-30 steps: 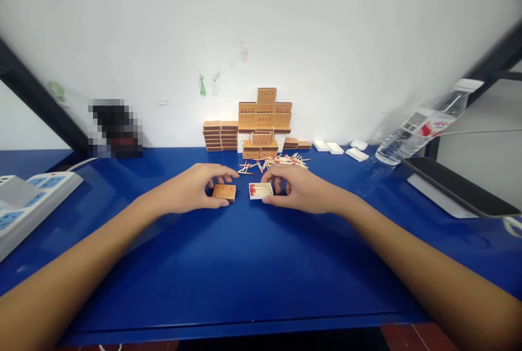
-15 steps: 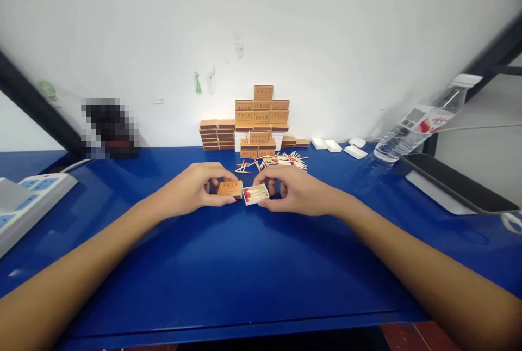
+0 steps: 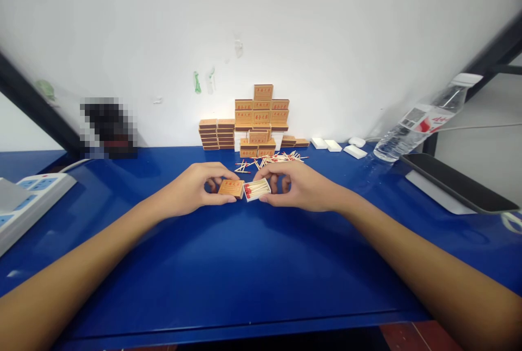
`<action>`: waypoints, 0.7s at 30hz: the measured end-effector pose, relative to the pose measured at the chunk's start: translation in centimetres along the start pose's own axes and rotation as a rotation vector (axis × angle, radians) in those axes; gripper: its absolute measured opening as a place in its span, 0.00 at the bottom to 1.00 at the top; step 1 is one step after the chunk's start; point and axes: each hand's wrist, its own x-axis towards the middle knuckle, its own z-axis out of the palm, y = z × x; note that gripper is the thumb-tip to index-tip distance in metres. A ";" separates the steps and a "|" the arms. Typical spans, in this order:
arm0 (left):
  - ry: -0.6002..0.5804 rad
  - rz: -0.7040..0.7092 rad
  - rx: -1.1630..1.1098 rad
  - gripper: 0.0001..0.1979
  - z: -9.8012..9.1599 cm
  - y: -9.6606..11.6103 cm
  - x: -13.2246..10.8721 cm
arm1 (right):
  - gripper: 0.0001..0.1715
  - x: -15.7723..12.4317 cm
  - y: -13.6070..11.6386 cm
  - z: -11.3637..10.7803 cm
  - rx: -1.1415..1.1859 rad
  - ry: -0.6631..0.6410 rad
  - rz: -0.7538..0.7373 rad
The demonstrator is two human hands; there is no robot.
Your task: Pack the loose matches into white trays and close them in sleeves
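Between thumb and fingers, my left hand [image 3: 206, 185] grips an orange matchbox sleeve [image 3: 230, 188] with red print on its top. My right hand [image 3: 296, 185] pinches a white matchbox tray [image 3: 257, 189] filled with red-tipped matches. Tray and sleeve meet end to end at a slight angle; whether the tray's edge is inside the sleeve I cannot tell. Just behind my hands lies a loose heap of matches [image 3: 283, 159]. Past the heap rises a stepped stack of matchboxes [image 3: 261, 117] against the wall.
Another block of matchboxes [image 3: 217, 134] stands left of the stack. To the right lie several white trays [image 3: 333, 146], a leaning plastic bottle [image 3: 424, 119] and a black phone [image 3: 457, 182]. A power strip [image 3: 36, 198] is at the left on the blue table [image 3: 244, 269].
My right hand has raised and turned the tray slightly, and its left end now sits close against the sleeve. My left hand has tilted the sleeve a little.
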 end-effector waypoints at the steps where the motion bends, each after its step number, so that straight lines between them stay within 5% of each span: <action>1: -0.001 0.001 -0.013 0.21 0.0 0.0 0.0 | 0.15 0.0 -0.1 -0.1 -0.005 -0.001 0.001; 21: 0.039 -0.049 -0.166 0.23 0.3 0.2 0.0 | 0.17 0.0 -0.2 0.2 -0.061 0.124 0.025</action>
